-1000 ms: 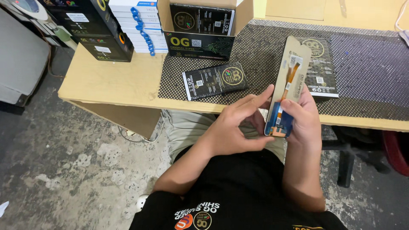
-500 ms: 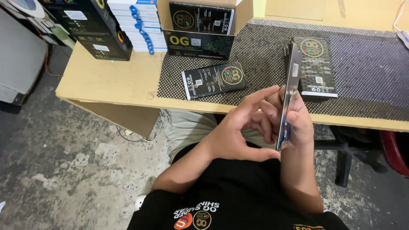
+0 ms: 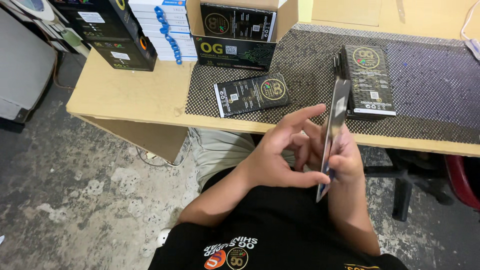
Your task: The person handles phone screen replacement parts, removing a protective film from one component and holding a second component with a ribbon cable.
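Two hands meet over the person's lap, just in front of the bench (image 3: 150,107) edge, with a thin flat panel (image 3: 334,125) between them. The panel is turned edge-on to the camera, so only a narrow dark sliver with a small pale label near its top shows; I judge it is held upright like this so that one face can be worked on or looked over while the other hand steadies it. The right hand (image 3: 345,160) sits behind the panel and grips its lower part, fingers wrapped round the far side and mostly hidden, so how tightly they press cannot be told. The left hand (image 3: 280,155) comes in from the near side with the wrist bent: its index finger stretches up toward the panel's near edge, the thumb lies long and flat underneath and reaches the panel's lower end, and the other fingers curl inward. It looks like a light pinch, not a full grasp. Both forearms angle up from the body, elbows close in. On the patterned mat (image 3: 425,85) that covers part of the bench lie a flat black box (image 3: 251,94), set at a slant within easy reach, and a small stack of black boxes (image 3: 369,80) just beyond the panel's top. An open carton (image 3: 237,35) of such boxes stands further back, beside piled white boxes (image 3: 160,27).
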